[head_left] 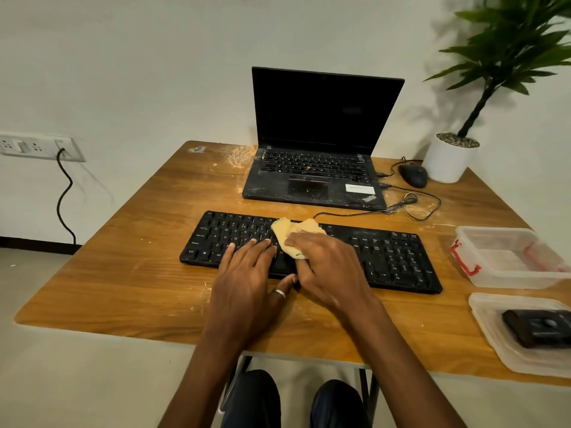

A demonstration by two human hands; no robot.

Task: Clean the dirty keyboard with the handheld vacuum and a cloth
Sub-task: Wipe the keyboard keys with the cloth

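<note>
Dark trousers (253, 400) cover the person's knees at the bottom edge, just under the near rim of the scuffed, dusty wooden table (123, 273). Above them both forearms reach onto the long black computer keyboard (386, 257), which lies across the middle of the table. The left hand (247, 273) rests flat on the keys left of centre, fingers straight and holding nothing, a silver ring (280, 293) on its thumb. Just beside it, the right hand (327, 267) presses down on a crumpled pale yellow cloth (290, 231), fingers laid over it and thumb tucked against its lower edge; the cloth sticks out past the fingertips toward the keyboard's far edge. At the near right a small black boxy device (537, 329) lies in a shallow clear plastic tray (494, 335), with a clear plastic box with red clips (509, 257) behind it. Farther back stands an open, dusty black laptop (315, 177), then a black mouse (413, 175) and a white plant pot (448, 162).
</note>
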